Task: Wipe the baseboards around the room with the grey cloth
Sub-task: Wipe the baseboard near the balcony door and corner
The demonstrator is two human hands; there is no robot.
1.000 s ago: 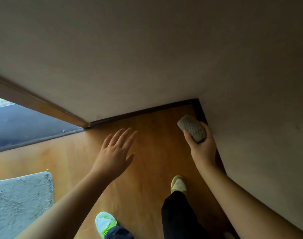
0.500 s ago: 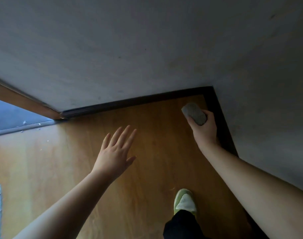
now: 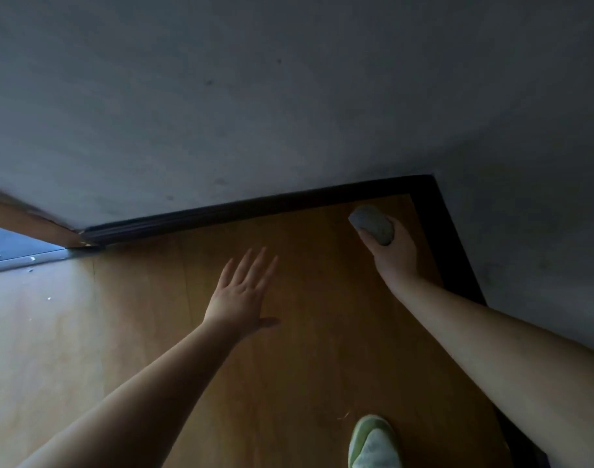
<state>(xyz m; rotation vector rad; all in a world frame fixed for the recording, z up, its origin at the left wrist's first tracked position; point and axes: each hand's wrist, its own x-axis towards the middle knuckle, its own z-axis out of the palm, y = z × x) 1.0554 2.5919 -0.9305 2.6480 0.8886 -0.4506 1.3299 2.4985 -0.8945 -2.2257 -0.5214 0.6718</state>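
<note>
A dark baseboard (image 3: 255, 207) runs along the foot of the far wall and turns at the corner (image 3: 430, 184) down the right wall. My right hand (image 3: 395, 255) grips a rolled grey cloth (image 3: 371, 224), held above the wooden floor just short of that corner, apart from the baseboard. My left hand (image 3: 241, 295) hovers over the floor with its fingers straight and spread, holding nothing.
Grey walls (image 3: 289, 96) meet at the corner. A wooden door frame (image 3: 29, 224) and a threshold (image 3: 25, 261) with white specks lie at the left. My foot in a green and white shoe (image 3: 373, 440) stands at the bottom.
The view has moved closer to the corner and lower. Both hands reach further forward, the cloth nearer the corner. The grey mat and one shoe have left the view.
</note>
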